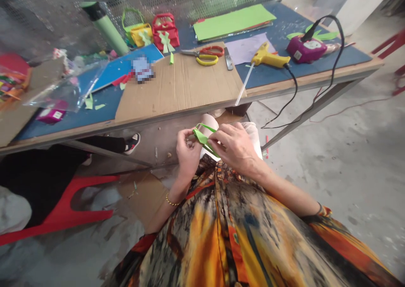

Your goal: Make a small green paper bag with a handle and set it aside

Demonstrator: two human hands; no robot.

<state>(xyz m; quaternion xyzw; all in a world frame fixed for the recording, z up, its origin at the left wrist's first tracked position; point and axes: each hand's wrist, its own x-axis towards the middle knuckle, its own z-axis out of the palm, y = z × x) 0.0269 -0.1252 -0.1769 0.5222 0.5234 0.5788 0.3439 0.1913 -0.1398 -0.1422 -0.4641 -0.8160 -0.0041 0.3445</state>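
Both hands are over my lap, just in front of the table edge, holding a folded green foam piece [201,137]. My left hand [187,150] is closed, pinching the piece's left end between thumb and fingers. From the right, my right hand [234,146] grips its other side with curled fingers. Thin green strips stretch between the two hands. A sheet of cardboard [183,84] lies on the table beyond, with red-and-yellow scissors [209,56] and a metal blade [228,59] on it.
A yellow glue gun [268,57] rests at the table's front edge, its cord hanging down. Behind are a purple power socket [305,49], green sheets [234,21], small foam bags [165,30] and a bottle [109,32]. A person sits at left on a red chair [63,213].
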